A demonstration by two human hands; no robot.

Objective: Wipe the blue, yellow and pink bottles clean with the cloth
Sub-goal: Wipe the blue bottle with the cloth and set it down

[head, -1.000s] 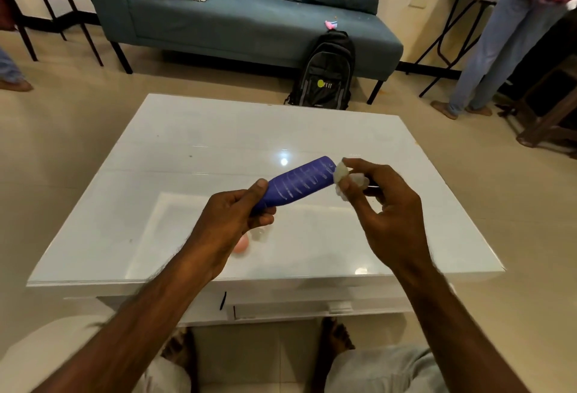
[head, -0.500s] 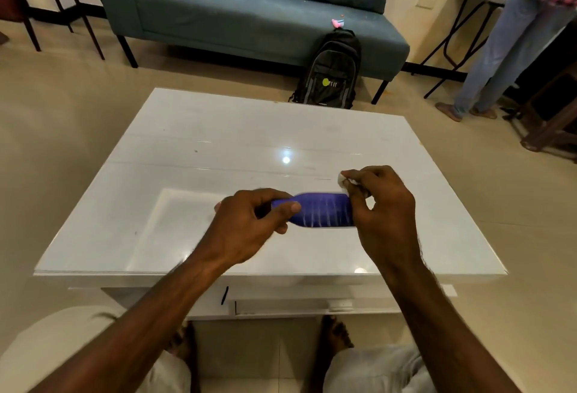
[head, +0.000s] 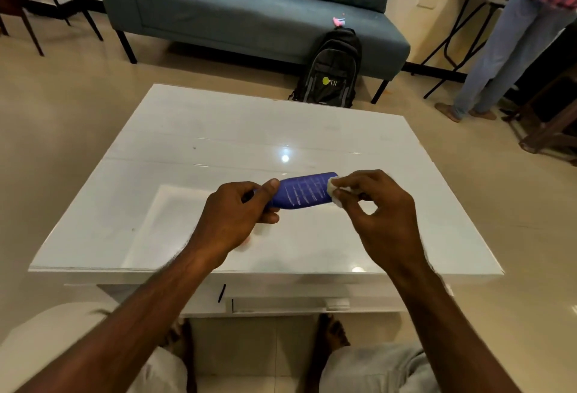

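The left hand (head: pixel 232 216) was clamped around one end of the blue bottle (head: pixel 301 194), holding it sideways above the white table (head: pixel 156 174). At the bottle's other end, the right hand (head: pixel 379 214) pinched a small white cloth (head: pixel 333 193) against it with thumb and fingertips.

Bare arms, feet; whitish trousers (head: pixel 374 370), prob.
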